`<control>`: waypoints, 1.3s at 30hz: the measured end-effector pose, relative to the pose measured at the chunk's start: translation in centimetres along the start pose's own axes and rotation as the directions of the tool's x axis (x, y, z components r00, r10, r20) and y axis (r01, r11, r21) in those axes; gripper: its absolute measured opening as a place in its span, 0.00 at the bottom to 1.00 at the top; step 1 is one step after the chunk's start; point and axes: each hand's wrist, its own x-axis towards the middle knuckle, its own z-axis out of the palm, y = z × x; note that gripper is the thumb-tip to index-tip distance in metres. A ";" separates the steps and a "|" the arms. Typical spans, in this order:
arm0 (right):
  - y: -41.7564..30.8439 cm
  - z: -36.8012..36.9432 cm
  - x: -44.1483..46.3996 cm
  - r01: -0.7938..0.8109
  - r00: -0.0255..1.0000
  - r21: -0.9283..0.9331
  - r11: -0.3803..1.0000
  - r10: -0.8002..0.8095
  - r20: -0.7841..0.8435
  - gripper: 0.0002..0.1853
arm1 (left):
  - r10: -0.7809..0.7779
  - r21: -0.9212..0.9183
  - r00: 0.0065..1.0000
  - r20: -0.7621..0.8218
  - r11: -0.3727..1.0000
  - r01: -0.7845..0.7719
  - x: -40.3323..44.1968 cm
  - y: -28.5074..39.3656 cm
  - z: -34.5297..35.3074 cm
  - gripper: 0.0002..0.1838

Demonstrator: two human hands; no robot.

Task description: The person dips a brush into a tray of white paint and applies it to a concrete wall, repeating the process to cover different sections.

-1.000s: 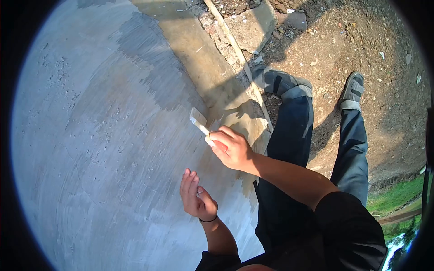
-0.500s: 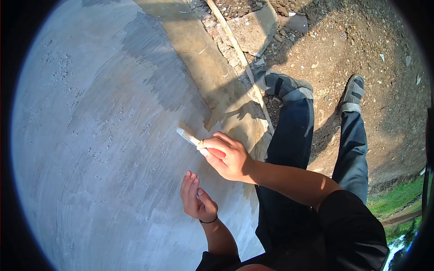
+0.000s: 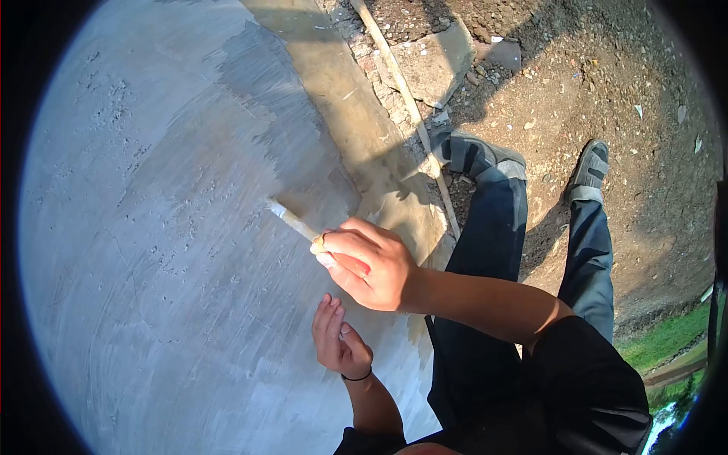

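My right hand (image 3: pixel 368 264) is closed around the handle of a paintbrush (image 3: pixel 294 220). The brush points up and left, its pale bristles at a grey plastered surface (image 3: pixel 189 303); whether they touch it I cannot tell. Lower down, my left hand (image 3: pixel 341 341) is held near the same surface, fingers extended and slightly curved, thumb apart, with nothing visible in it. A darker grey patch (image 3: pixel 280 98) with streaky edges lies above the brush.
A tan concrete strip (image 3: pixel 326 68) borders the grey surface. Along it runs a long pole (image 3: pixel 402 83), beside a broken slab (image 3: pixel 436 64). My sandalled feet stand on stony soil (image 3: pixel 561 98), with grass (image 3: pixel 675 334) at the lower right.
My right hand has moved left and slightly down with the paintbrush, whose bristles now lie farther left. My left hand has shifted slightly right and down in view.
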 end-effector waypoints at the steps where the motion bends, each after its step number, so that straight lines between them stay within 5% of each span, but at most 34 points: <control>1: -0.5 -0.9 0.4 0.002 1.000 -0.005 1.000 -0.002 0.004 0.09 | -0.001 -0.005 1.000 -0.004 1.000 0.001 0.0 -0.2 0.1 0.17; 3: -0.5 -1.9 1.7 -0.070 0.996 -0.080 0.994 0.066 -0.052 0.09 | 0.006 0.004 1.000 0.008 1.000 -0.006 0.0 -0.6 -0.2 0.16; 5: 3.4 -2.0 4.4 -0.061 0.957 -0.204 0.977 -0.001 -0.291 0.08 | 0.010 0.008 1.000 -0.007 1.000 -0.010 0.2 -0.6 -0.5 0.16; 8: 7.0 -1.4 7.4 -0.127 0.965 -0.340 0.932 0.037 -0.259 0.08 | 0.030 0.013 0.999 -0.027 0.999 -0.030 0.7 -0.5 -0.8 0.16; 10: 6.6 0.1 7.1 -0.060 0.998 -0.344 0.937 0.046 -0.048 0.08 | 0.047 0.012 0.999 -0.027 0.999 -0.047 1.5 -0.5 -0.7 0.16; 13: 0.9 0.0 2.5 -0.025 0.997 -0.047 0.999 0.022 -0.077 0.09 | 0.068 0.158 0.996 0.059 0.984 -0.077 2.6 -0.7 -1.5 0.16; 15: -0.8 -1.8 -1.4 -0.277 0.961 0.267 0.923 0.271 0.059 0.08 | 0.056 0.271 0.996 0.068 0.960 -0.073 2.9 -1.2 -2.1 0.15; 16: 0.0 -2.7 -2.6 -0.281 0.959 0.269 0.921 0.277 0.053 0.08 | 0.056 0.272 0.996 0.076 0.959 -0.075 2.7 -1.3 -2.4 0.15; 20: 5.1 -3.8 -5.5 -0.259 0.934 -0.086 0.962 0.227 -0.275 0.10 | 0.070 0.281 0.988 0.140 0.954 -0.107 2.0 -1.1 -2.5 0.16; 22: 6.5 -2.9 -6.3 -0.316 0.942 -0.166 0.934 0.288 -0.174 0.09 | 0.077 0.263 0.983 0.167 0.957 -0.120 1.7 -0.7 -2.1 0.16; 26: 1.7 -0.7 -9.9 -0.115 0.992 -0.106 0.988 0.119 0.035 0.09 | 0.093 0.246 0.981 0.170 0.960 -0.133 0.8 0.0 -1.6 0.16; 30: 0.5 -3.3 -10.5 -0.169 0.985 0.082 0.982 0.171 -0.013 0.09 | 0.127 0.252 0.981 0.144 0.954 -0.161 -0.7 0.8 -2.5 0.17; 32: 2.7 -4.1 -9.6 -0.235 0.959 -0.169 0.957 0.200 -0.201 0.08 | 0.119 0.269 0.982 0.148 0.950 -0.156 -1.1 0.9 -2.7 0.17; 34: 5.3 -4.1 -9.2 -0.470 0.882 -0.081 0.879 0.464 -0.079 0.07 | 0.119 0.281 0.982 0.146 0.947 -0.156 -1.2 1.1 -2.5 0.17; 36: 5.3 -2.4 -9.6 -0.259 0.964 -0.131 0.957 0.264 0.028 0.08 | 0.097 0.301 0.982 0.165 0.943 -0.144 -1.2 1.2 -2.2 0.17; 39: 2.2 -3.2 -9.6 -0.352 0.922 -0.010 0.936 0.349 0.166 0.08 | 0.092 0.290 0.984 0.150 0.948 -0.133 -1.4 1.2 -1.8 0.17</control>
